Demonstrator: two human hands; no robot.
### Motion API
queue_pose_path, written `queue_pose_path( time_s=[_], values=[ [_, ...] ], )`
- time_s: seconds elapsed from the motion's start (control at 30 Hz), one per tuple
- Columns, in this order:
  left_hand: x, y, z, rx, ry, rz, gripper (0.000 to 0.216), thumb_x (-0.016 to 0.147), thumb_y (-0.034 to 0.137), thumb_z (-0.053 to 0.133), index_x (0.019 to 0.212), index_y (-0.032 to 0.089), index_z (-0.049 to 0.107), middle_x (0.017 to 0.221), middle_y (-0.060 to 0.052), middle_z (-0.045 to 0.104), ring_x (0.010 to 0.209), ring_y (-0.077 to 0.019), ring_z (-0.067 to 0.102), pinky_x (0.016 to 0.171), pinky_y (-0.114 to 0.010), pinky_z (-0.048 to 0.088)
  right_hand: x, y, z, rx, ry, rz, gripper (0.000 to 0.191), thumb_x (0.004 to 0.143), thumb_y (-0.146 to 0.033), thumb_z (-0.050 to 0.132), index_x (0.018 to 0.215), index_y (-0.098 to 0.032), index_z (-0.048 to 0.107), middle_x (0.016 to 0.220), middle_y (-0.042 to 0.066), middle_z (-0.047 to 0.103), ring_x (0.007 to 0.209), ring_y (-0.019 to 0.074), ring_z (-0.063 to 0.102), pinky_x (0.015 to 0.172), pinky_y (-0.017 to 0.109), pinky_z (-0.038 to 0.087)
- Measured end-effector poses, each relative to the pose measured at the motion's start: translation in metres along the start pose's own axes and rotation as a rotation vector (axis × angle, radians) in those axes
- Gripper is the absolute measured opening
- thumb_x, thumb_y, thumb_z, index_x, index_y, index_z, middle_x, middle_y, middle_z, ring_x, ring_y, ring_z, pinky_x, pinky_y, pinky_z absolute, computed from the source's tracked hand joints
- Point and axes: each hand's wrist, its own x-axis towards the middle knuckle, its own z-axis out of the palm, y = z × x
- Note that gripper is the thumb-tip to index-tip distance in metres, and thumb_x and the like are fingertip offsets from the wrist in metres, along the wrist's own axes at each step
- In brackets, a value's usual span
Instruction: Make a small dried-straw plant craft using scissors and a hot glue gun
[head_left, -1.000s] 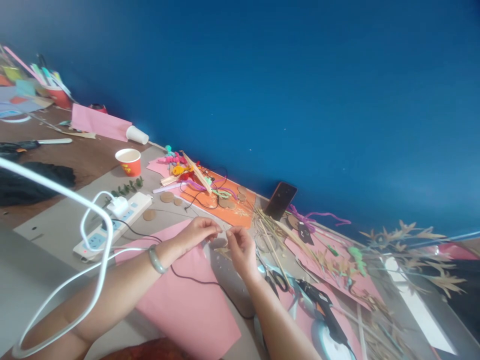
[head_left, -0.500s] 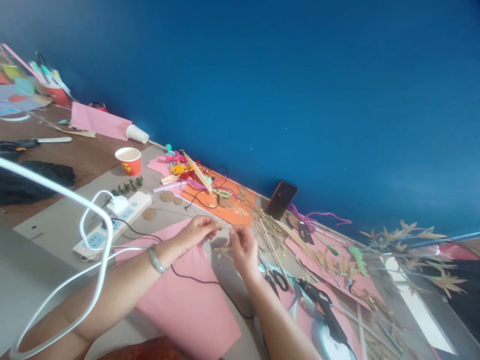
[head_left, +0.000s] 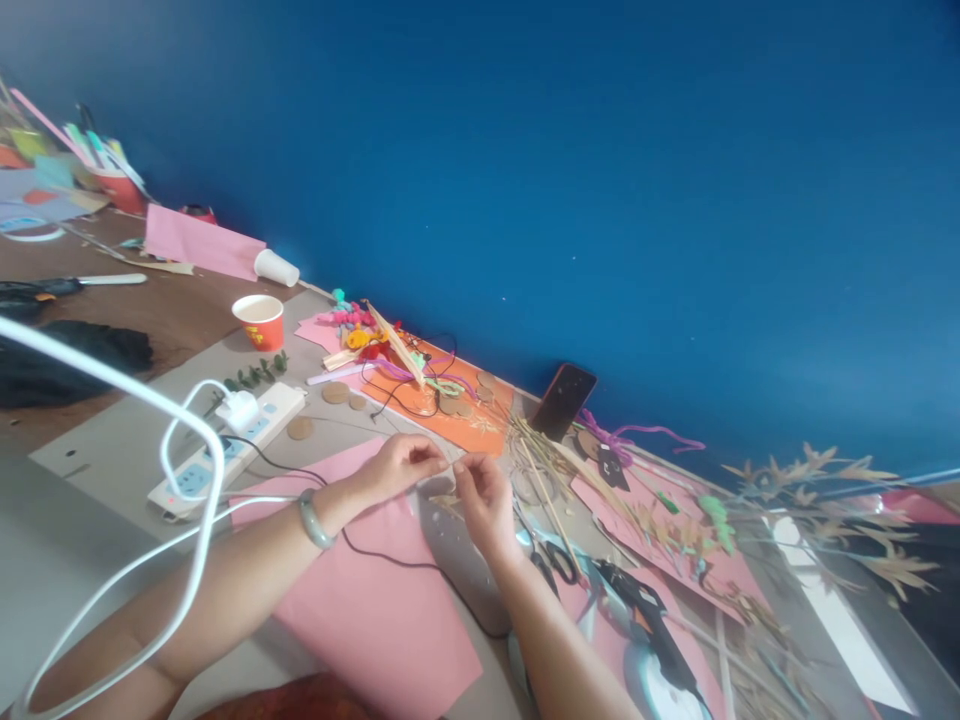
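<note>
Both of my hands meet above the far end of a pink paper sheet (head_left: 390, 610). My left hand (head_left: 401, 468), with a pale bangle (head_left: 313, 520) at its wrist, is closed in a pinch. Close beside it, my right hand (head_left: 484, 500) pinches too, thumb against forefinger. Whatever lies between the fingertips is too small to make out. Scissors with dark handles (head_left: 553, 562) lie just right of my right wrist. Dry stalks (head_left: 551, 495) spread beyond that hand, and an orange sheet (head_left: 480, 430) lies behind both.
A white power strip (head_left: 225, 455) with plugged-in cables lies left; a white cable (head_left: 214, 470) loops across my left forearm. A paper cup (head_left: 259, 325) with liquid stands further back. A phone (head_left: 564, 400) leans against the blue wall (head_left: 600, 200). A black glue gun (head_left: 652, 625) lies right.
The fingertips of my two hands have come closer together, the left moving slightly right. The things on the table have stayed in place.
</note>
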Motion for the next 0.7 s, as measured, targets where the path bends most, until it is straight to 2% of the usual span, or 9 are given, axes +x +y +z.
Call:
queue_pose_path(
  time_s=[0.2, 0.5, 0.7],
  values=[
    [-0.0014, 0.0043, 0.0014, -0.039, -0.052, 0.003, 0.024, 0.077, 0.034, 0.066, 0.077, 0.011, 0.067, 0.07, -0.003, 0.063, 0.066, -0.0125, 0.056, 0.062, -0.023, 0.042, 0.0005, -0.0026, -0.0016, 0.006, -0.006, -0.004, 0.018, 0.086, -0.035, 0.056, 0.078, -0.019, 0.054, 0.058, -0.004, 0.051, 0.05, 0.0107, 0.046, 0.05, 0.023, 0.038],
    [-0.0014, 0.0052, 0.0004, -0.103, -0.021, -0.146, 0.018, 0.074, 0.03, 0.063, 0.072, 0.012, 0.066, 0.063, -0.001, 0.059, 0.06, -0.0112, 0.052, 0.059, -0.023, 0.039, -0.0003, -0.0015, 0.0009, 0.004, 0.009, 0.01, 0.018, 0.087, -0.035, 0.055, 0.078, -0.02, 0.052, 0.059, -0.004, 0.049, 0.05, 0.0106, 0.045, 0.049, 0.023, 0.037],
    [0.0008, 0.0029, 0.001, -0.245, -0.045, -0.197, 0.018, 0.073, 0.027, 0.058, 0.071, 0.012, 0.068, 0.065, -0.003, 0.062, 0.063, -0.0124, 0.055, 0.064, -0.025, 0.041, -0.0007, -0.0021, 0.0007, 0.004, 0.003, 0.017, 0.019, 0.087, -0.036, 0.054, 0.079, -0.019, 0.052, 0.059, -0.004, 0.05, 0.051, 0.0109, 0.045, 0.05, 0.023, 0.038]
  ],
)
